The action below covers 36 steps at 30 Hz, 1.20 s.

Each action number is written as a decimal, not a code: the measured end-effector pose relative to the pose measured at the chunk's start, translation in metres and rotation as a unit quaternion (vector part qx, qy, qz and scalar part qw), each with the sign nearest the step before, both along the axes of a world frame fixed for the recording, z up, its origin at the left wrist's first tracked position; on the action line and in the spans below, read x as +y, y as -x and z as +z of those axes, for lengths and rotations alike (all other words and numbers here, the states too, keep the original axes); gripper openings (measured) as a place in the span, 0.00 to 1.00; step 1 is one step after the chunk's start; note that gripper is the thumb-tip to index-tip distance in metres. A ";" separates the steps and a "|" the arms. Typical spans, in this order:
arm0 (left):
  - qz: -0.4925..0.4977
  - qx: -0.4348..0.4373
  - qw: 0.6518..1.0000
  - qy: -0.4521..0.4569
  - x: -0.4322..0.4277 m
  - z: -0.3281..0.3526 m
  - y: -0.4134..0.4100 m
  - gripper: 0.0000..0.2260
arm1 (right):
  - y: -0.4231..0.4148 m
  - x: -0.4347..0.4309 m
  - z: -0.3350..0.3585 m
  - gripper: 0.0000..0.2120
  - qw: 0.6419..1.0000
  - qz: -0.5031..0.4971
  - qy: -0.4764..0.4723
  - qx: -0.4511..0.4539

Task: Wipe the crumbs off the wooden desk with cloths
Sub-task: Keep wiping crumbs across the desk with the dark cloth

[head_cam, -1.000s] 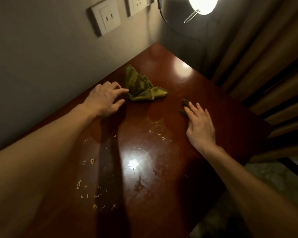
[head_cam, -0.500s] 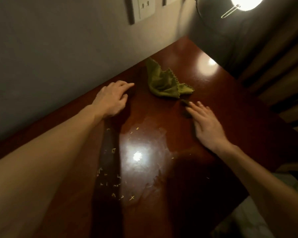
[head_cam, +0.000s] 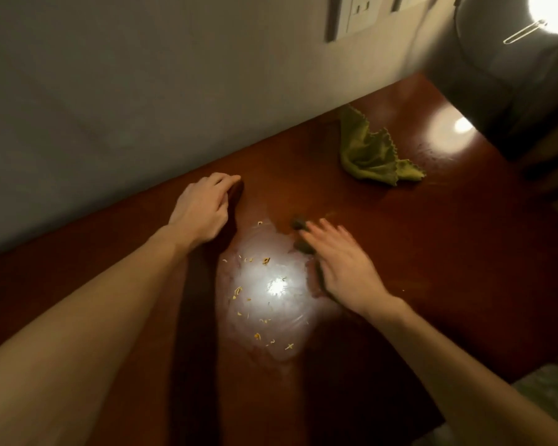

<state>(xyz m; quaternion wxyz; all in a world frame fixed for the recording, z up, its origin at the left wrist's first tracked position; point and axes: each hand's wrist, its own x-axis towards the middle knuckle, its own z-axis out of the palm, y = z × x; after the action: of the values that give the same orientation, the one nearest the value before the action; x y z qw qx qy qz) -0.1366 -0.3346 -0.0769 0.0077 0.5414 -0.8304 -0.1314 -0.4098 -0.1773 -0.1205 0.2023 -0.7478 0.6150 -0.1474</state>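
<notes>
The left hand point(head_cam: 203, 210) rests on the dark red wooden tabletop point(head_cam: 438, 252) close to the grey wall point(head_cam: 110, 91). Its fingers point(head_cam: 226, 185) lie pressed together and slightly bent, their tips pointing right, and they hold nothing that can be seen.

Just right of that hand, a bright patch of reflected light covers the wood between the two hands. Most of the crumbs point(head_cam: 258, 297) lie scattered there as small pale yellow bits, running from near the fingertips down toward the person.

The right hand point(head_cam: 339, 265) lies palm-down beside the bright patch, its fingers point(head_cam: 329, 230) straight and slightly spread. It presses on a dark cloth point(head_cam: 298, 224), most of which is hidden under the palm; only dark lumps show past the fingertips and along the thumb side. The hand is blurred.

Farther right and back, a green cloth point(head_cam: 371, 152) with a zigzag edge lies crumpled on the tabletop near the wall, well apart from both hands.

Wall sockets point(head_cam: 361, 11) sit above it. A lit lamp point(head_cam: 551, 14) glows at the upper right corner, with its reflection on the wood beneath.
</notes>
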 end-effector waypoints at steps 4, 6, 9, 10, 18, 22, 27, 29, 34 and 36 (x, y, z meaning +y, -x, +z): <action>0.044 0.013 0.998 0.047 0.022 -0.004 -0.043 0.21 | 0.052 -0.010 -0.006 0.27 0.996 -0.085 0.011 0.030; 0.074 0.010 0.996 0.049 0.035 -0.014 -0.065 0.21 | 0.042 -0.012 -0.007 0.27 0.991 -0.128 0.013 0.039; 0.096 0.000 0.995 0.024 0.051 -0.030 -0.091 0.22 | -0.017 -0.008 -0.005 0.29 0.994 -0.101 0.034 0.019; 0.094 -0.001 0.995 0.020 0.055 -0.035 -0.095 0.23 | -0.039 -0.002 -0.005 0.29 0.998 -0.054 0.031 0.016; 0.132 0.054 0.989 0.046 0.075 -0.050 -0.087 0.23 | -0.018 -0.042 -0.005 0.29 0.999 0.018 0.013 0.047; 0.132 0.060 0.988 0.052 0.071 -0.056 -0.091 0.24 | -0.035 -0.091 -0.006 0.28 0.997 -0.046 0.011 0.054; 0.134 0.074 0.987 0.051 0.072 -0.058 -0.092 0.23 | -0.073 -0.070 -0.006 0.32 0.992 0.116 0.003 0.058; 0.137 0.080 0.986 0.052 0.072 -0.056 -0.092 0.23 | -0.067 -0.038 -0.002 0.32 0.985 0.158 -0.019 0.059; 0.141 0.089 0.984 0.061 0.072 -0.056 -0.091 0.23 | -0.021 -0.011 0.006 0.28 0.990 0.130 -0.044 0.041; 0.142 0.087 0.984 0.061 0.071 -0.057 -0.091 0.23 | -0.017 -0.022 0.004 0.28 0.996 0.082 -0.026 0.027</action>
<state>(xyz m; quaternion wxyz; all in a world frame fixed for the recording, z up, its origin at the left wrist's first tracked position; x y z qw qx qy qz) -0.0459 -0.2639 -0.1339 0.1312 0.6389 -0.7476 -0.1250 -0.3931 -0.1994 -0.1166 0.2160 -0.7940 0.5604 -0.0941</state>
